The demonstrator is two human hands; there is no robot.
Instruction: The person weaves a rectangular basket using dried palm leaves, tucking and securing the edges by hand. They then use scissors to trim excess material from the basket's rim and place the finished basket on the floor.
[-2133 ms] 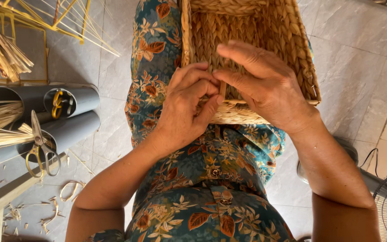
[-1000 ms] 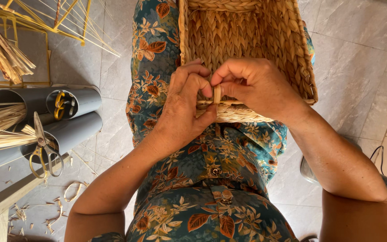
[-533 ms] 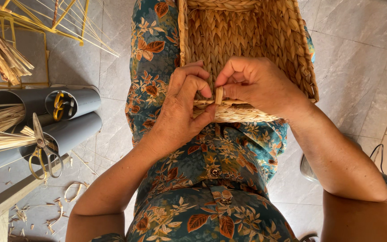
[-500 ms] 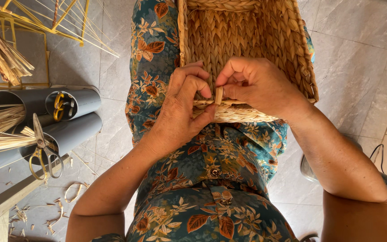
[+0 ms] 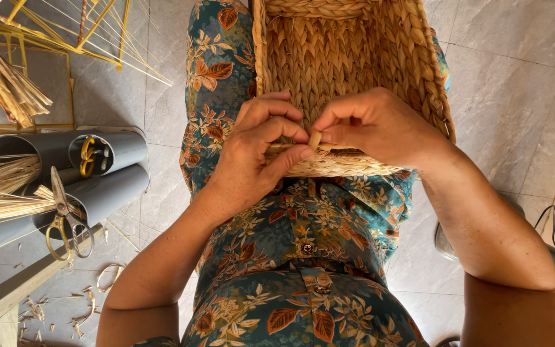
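Since two seconds ago, the right hand has come down from above the left hand and now pinches a short strand end between thumb and forefinger, at the near rim of the woven basket. The basket lies on the person's lap, at about 12 o'clock from the hands, its opening facing the camera. The left hand presses the rim with thumb and curled fingers, at 9 o'clock from the strand end, and seems to steady the weave. I judge the step as tucking or tightening a loose end into the rim braid; the next move would need a firm pull while the left thumb keeps the rim still. One basket and one strand end are in hand. At 9 o'clock on the floor lie three grey pipes, two pairs of scissors, and bundles of dry fibre.
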